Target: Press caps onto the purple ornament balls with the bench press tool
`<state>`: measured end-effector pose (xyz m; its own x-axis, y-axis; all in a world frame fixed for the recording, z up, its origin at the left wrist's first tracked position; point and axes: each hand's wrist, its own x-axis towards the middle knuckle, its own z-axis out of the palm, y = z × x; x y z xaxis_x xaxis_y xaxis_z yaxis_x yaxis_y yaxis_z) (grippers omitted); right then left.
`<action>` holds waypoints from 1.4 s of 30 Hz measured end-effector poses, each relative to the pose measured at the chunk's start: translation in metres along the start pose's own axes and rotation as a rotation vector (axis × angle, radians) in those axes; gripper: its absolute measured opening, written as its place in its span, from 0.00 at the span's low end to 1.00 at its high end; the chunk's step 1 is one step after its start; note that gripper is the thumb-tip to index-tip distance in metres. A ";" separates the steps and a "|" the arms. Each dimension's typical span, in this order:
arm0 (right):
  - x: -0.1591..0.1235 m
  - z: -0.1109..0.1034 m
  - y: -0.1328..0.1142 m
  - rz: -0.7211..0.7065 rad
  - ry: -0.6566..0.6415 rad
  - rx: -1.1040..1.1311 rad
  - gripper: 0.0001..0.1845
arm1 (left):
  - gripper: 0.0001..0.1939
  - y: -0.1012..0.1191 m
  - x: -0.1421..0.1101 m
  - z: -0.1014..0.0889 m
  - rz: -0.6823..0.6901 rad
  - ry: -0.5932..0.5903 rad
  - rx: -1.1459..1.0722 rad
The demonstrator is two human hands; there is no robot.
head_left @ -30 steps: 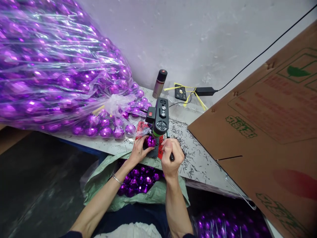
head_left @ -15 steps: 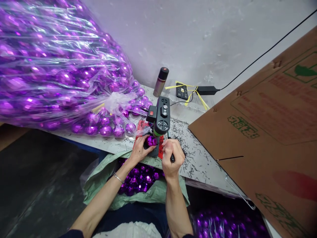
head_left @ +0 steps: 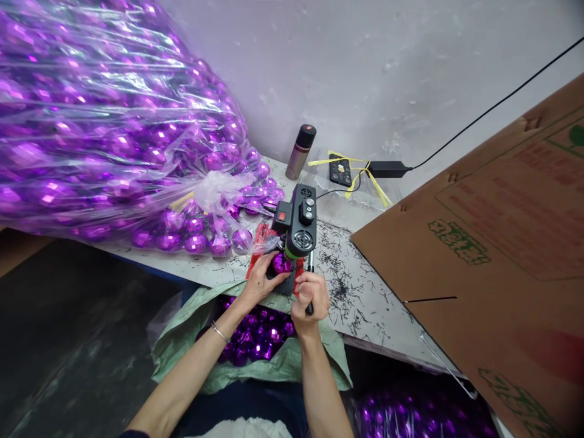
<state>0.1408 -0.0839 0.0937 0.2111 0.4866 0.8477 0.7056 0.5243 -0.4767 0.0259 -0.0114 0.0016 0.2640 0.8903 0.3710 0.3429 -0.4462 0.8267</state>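
Under the head of a small black bench drill press [head_left: 302,222] sits a shiny purple faceted ball [head_left: 282,263]. My left hand [head_left: 262,280] grips that ball, thumb on its near side and fingers on its far left. My right hand [head_left: 311,298] is wrapped round the black-ended lever [head_left: 310,308] at the machine's right side. The machine's base has red parts [head_left: 261,236]. Just below the table edge, an open green woven sack [head_left: 182,331] holds many purple balls [head_left: 260,334]. The contact between tool tip and ball is hidden by the machine head.
A large clear bag of purple balls [head_left: 114,140] fills the left. A bottle [head_left: 301,152], a phone-like black object [head_left: 340,170] and a power adapter [head_left: 387,169] lie behind. Dark shavings [head_left: 347,286] litter the white table. A cardboard box [head_left: 493,255] stands at right.
My right hand has pulled the lever slightly down and to the left. The left hand keeps its hold on the ball. The whole view has shifted a little.
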 end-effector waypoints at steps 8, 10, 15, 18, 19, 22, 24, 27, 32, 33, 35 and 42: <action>-0.013 0.009 0.007 0.000 0.067 -0.019 0.16 | 0.27 0.000 -0.002 0.002 0.008 0.024 0.019; -0.014 0.010 0.008 0.005 0.074 -0.030 0.16 | 0.27 0.000 -0.001 0.002 0.006 0.020 0.014; -0.018 0.010 0.012 -0.013 0.063 -0.026 0.16 | 0.27 0.001 0.000 0.000 -0.002 0.003 -0.002; -0.020 0.010 0.015 -0.017 0.055 -0.035 0.16 | 0.27 0.000 0.001 0.000 -0.001 -0.005 -0.008; -0.020 0.011 0.015 -0.018 0.058 -0.035 0.16 | 0.27 0.000 0.001 0.000 -0.002 -0.009 -0.010; -0.021 0.013 0.018 -0.031 0.080 -0.011 0.16 | 0.27 -0.002 0.001 0.000 -0.009 -0.020 -0.014; -0.022 0.015 0.020 -0.042 0.094 0.004 0.16 | 0.27 -0.003 0.001 0.000 -0.015 -0.024 -0.017; -0.024 0.018 0.023 -0.073 0.105 -0.001 0.16 | 0.27 -0.005 0.001 0.000 -0.013 -0.020 -0.025; -0.016 0.014 0.015 -0.094 0.085 0.012 0.17 | 0.28 -0.006 0.005 0.002 -0.025 -0.021 -0.041; -0.009 0.011 0.010 -0.073 0.084 0.022 0.17 | 0.28 -0.007 0.006 0.003 -0.030 -0.020 -0.042; 0.009 0.005 -0.003 0.016 0.083 0.045 0.18 | 0.30 -0.008 0.005 0.003 -0.031 -0.017 -0.040; 0.056 -0.006 -0.031 0.240 0.027 0.072 0.21 | 0.36 -0.008 -0.040 -0.017 0.208 -0.043 0.103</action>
<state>0.1344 -0.0771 0.1569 0.3858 0.5850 0.7134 0.5834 0.4443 -0.6799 -0.0025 -0.0422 -0.0132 0.3762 0.7746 0.5084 0.3671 -0.6285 0.6858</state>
